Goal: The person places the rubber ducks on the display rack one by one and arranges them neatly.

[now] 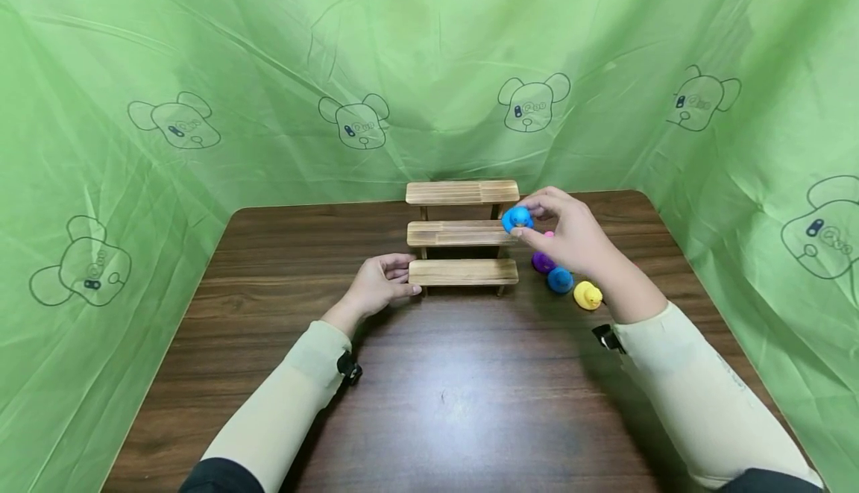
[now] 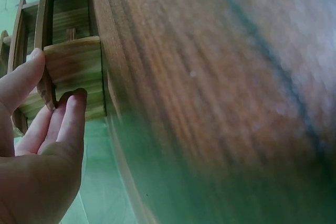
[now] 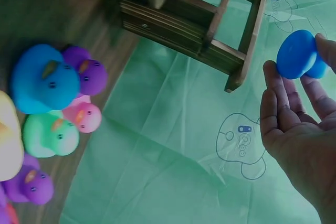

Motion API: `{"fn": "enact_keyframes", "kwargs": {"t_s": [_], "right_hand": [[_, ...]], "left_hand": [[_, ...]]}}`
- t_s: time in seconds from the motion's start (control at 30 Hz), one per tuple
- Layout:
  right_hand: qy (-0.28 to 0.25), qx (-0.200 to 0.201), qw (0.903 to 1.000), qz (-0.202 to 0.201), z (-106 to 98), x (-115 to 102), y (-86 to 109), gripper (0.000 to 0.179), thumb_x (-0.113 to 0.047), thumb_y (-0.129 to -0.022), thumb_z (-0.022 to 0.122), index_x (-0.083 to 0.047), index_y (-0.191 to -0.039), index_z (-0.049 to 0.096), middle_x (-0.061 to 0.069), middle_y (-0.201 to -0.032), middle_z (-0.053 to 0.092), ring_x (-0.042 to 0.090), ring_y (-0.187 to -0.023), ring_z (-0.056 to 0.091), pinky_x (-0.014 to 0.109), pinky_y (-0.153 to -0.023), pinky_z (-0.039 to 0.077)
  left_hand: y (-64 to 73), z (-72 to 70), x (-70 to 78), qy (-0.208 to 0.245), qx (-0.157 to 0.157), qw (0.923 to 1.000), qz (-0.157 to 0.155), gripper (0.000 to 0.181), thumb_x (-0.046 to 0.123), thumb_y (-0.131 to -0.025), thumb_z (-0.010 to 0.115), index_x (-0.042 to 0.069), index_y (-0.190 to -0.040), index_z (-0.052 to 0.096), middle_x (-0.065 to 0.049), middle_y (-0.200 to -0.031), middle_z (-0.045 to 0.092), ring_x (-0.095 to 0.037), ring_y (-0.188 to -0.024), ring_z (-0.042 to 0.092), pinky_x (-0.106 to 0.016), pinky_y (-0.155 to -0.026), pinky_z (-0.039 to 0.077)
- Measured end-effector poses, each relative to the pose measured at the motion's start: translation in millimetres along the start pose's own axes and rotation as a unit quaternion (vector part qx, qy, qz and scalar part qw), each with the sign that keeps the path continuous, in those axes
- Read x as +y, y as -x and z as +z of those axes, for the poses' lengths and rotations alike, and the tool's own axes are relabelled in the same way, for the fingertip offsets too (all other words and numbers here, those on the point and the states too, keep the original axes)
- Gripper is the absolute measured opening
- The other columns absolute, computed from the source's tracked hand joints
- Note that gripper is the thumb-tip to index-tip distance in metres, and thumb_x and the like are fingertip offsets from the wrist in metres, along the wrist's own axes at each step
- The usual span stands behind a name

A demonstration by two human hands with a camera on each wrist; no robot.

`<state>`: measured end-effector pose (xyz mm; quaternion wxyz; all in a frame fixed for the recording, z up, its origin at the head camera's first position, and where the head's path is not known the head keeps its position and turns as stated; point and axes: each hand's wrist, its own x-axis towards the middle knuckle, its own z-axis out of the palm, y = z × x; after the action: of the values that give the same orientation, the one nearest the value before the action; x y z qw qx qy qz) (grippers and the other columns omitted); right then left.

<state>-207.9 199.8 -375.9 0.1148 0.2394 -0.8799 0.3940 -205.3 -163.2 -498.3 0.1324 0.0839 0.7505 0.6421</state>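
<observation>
R hand (image 1: 567, 232) pinches a blue duck (image 1: 517, 218), abt 2 o'clock of the wood steps (image 1: 456, 233); L hand (image 1: 379, 284) grips the low step (image 1: 463, 273) at 8 o'clock. More ducks (image 1: 560, 280) sit on table (image 1: 443, 396), 4 o'clock.

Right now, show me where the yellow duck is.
In the head view, the yellow duck sits on the table, right of the wooden shelf and just to the right of a blue duck.

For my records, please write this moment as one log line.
left hand: holds shelf | right hand: holds blue duck aloft | other ducks: on table
</observation>
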Motion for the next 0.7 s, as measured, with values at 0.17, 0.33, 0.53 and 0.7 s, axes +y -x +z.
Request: {"fn": "enact_keyframes", "kwargs": {"t_s": [0.17, 0.33, 0.53, 0.7], "right_hand": [[-0.009, 0.008, 0.9999, 0.010, 0, -6, -18.1, 0.032, -0.019, -0.088, 0.088, -0.011, -0.117, 0.077, -0.002, -0.113, 0.069, 0.017, -0.103, 0.063, 0.045, -0.094, 0.054], [-0.037, 0.007, 0.9990, 0.024, 6, -11, -38.9, 0.033, -0.026, -0.088, 0.089, -0.015, -0.117, 0.078, -0.005, -0.115, 0.072, 0.017, -0.104, 0.066, 0.042, -0.092, 0.055], [-0.065, -0.006, 0.9968, 0.046, 22, -16, -63.8, 0.034, -0.029, -0.088, 0.089, -0.017, -0.118, 0.078, -0.004, -0.117, 0.074, 0.018, -0.107, 0.068, 0.046, -0.103, 0.052], [-0.066, -0.021, 0.9963, 0.052, 38, -19, -82.8, 0.034, -0.027, -0.089, 0.088, -0.015, -0.119, 0.077, 0.000, -0.116, 0.074, 0.023, -0.112, 0.068, 0.048, -0.106, 0.052]], "left_hand": [[1.0, -0.3, 1.2, 0.006, -0.001, 1.0000, -0.001, 0.062, -0.012, -0.079, 0.086, -0.010, -0.136, 0.062, -0.028, -0.129, 0.068, -0.038, -0.121, 0.067, -0.029, -0.097, 0.058], [0.0, -0.1, 0.7, 0.006, 0.001, 1.0000, -0.002, 0.063, -0.011, -0.079, 0.087, -0.009, -0.136, 0.062, -0.028, -0.129, 0.068, -0.038, -0.121, 0.066, -0.030, -0.097, 0.058], [0.1, 0.1, -0.4, 0.010, 0.001, 0.9999, -0.007, 0.064, -0.011, -0.078, 0.087, -0.010, -0.137, 0.061, -0.028, -0.129, 0.068, -0.038, -0.121, 0.066, -0.030, -0.097, 0.058], [-0.5, 0.6, -0.7, 0.011, 0.000, 0.9999, -0.007, 0.063, -0.011, -0.079, 0.086, -0.010, -0.137, 0.061, -0.028, -0.130, 0.067, -0.039, -0.122, 0.066, -0.029, -0.097, 0.058]]}}
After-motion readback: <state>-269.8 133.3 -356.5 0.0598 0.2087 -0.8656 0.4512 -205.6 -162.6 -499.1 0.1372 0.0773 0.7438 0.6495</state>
